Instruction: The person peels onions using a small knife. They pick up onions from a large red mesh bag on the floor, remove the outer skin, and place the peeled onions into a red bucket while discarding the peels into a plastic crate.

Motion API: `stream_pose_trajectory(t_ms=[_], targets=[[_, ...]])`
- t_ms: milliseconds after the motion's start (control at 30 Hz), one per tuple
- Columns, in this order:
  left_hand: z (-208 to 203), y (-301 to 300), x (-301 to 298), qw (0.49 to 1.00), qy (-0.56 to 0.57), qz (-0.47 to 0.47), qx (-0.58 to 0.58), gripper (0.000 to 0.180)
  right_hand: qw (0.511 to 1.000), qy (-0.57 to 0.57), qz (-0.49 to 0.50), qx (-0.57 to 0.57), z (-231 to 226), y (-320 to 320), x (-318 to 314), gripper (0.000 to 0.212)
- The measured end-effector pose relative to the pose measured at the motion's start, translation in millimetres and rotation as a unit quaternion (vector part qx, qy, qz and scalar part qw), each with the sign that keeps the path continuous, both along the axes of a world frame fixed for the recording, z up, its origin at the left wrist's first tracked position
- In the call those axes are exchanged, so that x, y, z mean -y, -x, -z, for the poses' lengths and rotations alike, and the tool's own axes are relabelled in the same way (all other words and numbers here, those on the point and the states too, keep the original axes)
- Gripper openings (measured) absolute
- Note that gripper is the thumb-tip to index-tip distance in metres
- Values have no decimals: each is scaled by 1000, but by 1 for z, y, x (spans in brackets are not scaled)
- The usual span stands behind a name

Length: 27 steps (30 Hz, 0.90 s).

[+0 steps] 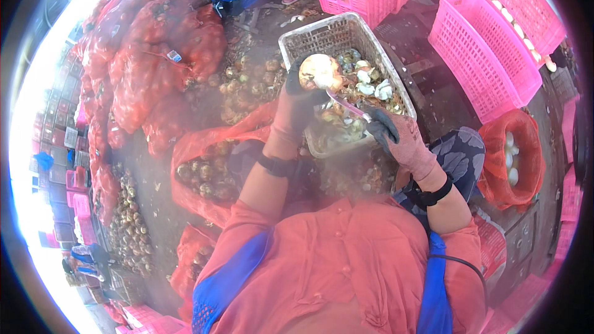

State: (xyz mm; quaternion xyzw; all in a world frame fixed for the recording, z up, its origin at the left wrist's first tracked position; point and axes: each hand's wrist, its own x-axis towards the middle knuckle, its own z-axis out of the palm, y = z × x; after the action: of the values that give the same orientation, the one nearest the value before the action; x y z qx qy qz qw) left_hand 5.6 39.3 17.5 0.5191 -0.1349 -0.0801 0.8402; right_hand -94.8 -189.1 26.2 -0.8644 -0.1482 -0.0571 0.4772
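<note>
My left hand (298,100), in a dark-palmed glove, is closed around a large onion (320,72) with brownish skin and a pale bare patch. My right hand (401,139), gloved in pink and grey, grips a slim knife (348,105) with a pinkish-purple shaft. The knife's tip reaches the lower side of the onion; whether it cuts in, I cannot tell. Both hands are over a dirty white plastic crate (289,42), which holds onion skins and pale trimmings (366,89).
Red mesh sacks of onions (167,43) are piled at the left, with loose onions (130,222) on the floor. An opened mesh bag (185,148) lies by my left arm. Pink crates (476,55) stand at the far right, above a red mesh-lined container (532,167) holding peeled onions.
</note>
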Motion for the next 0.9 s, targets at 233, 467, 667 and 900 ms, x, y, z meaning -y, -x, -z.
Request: stream_pose_trajectory(t_ms=[233,467,667,900], targets=[[-9,4,1,996,-38,-45,60,69,995,94,-1,24,10,-1,2,38],[0,-3,-11,977,-163,-65,123,81,982,186,18,39,8,-3,-2,45],[11,-8,-25,994,-78,73,4,78,974,204,11,98,15,-8,6,52],[11,0,-4,997,19,55,52,57,983,159,-11,85,12,0,-3,52]])
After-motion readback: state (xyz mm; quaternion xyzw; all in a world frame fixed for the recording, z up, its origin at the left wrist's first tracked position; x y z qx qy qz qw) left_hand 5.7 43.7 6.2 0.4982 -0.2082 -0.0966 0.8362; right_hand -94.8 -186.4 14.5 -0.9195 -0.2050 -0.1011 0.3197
